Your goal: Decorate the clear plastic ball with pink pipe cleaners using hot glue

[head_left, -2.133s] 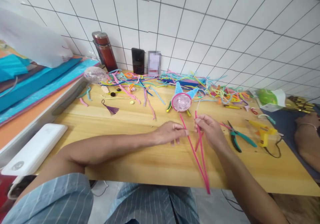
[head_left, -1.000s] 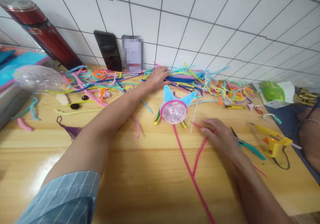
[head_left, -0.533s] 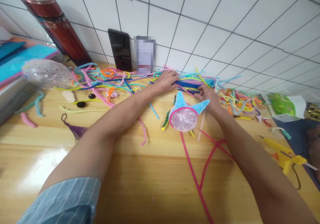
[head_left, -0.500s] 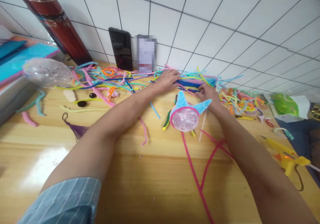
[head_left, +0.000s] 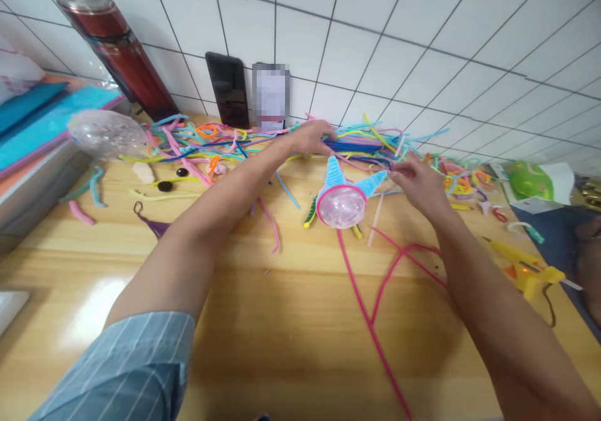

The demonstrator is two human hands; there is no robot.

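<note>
A long heap of coloured pipe cleaners [head_left: 357, 147] lies along the wall, with a dark blue bunch in the middle. My left hand [head_left: 315, 137] rests at the left end of this bunch, thumb and fingers parted around its edge. To the right, my right hand [head_left: 420, 180] has thumb and fingertips pinched together beside the heap; what they hold, if anything, is too small to make out. Between the hands sits a clear round ball [head_left: 342, 207] with a pink rim and two light blue pipe-cleaner horns. Pliers with green and yellow handles [head_left: 310, 213] lie partly beneath it.
Bright pink pipe cleaners [head_left: 373, 327] trail toward me. At right lies a yellow glue gun [head_left: 526, 271]. Two phones [head_left: 228, 89] lean against the tiled wall near a red thermos [head_left: 124, 58]. A clear bubble-like ball [head_left: 107, 134] and a purple tassel [head_left: 153, 224] are at left.
My right hand has moved right, off the blue bunch, and its fingers are pinched. My left hand stays at the bunch with its fingers a little more parted. The view has shifted slightly.
</note>
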